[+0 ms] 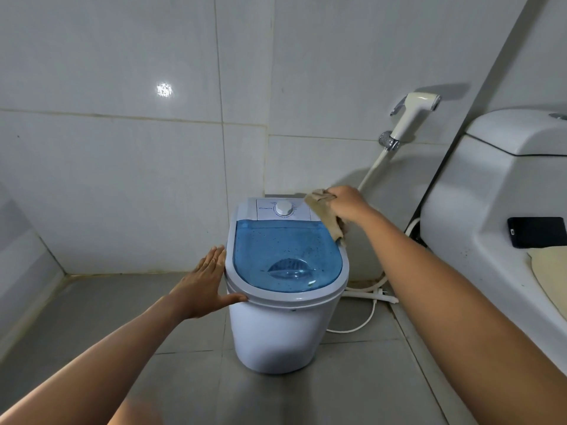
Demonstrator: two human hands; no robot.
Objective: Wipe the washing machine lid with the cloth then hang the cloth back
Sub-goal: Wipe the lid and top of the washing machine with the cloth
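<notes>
A small white washing machine [276, 332] stands on the grey floor, with a clear blue lid [282, 250] speckled with dark spots and a white dial panel [283, 208] behind it. My right hand [348, 204] grips a beige cloth [325, 216] at the lid's far right corner; the cloth hangs down over the lid's edge. My left hand [205, 286] lies flat with fingers spread against the machine's left rim, thumb on the front edge, holding nothing.
A white toilet tank [491, 185] stands at the right with a black phone [537, 232] and a beige cloth piece [552, 271] on its ledge. A bidet sprayer [414, 118] hangs on the tiled wall. White hoses [365, 317] trail on the floor.
</notes>
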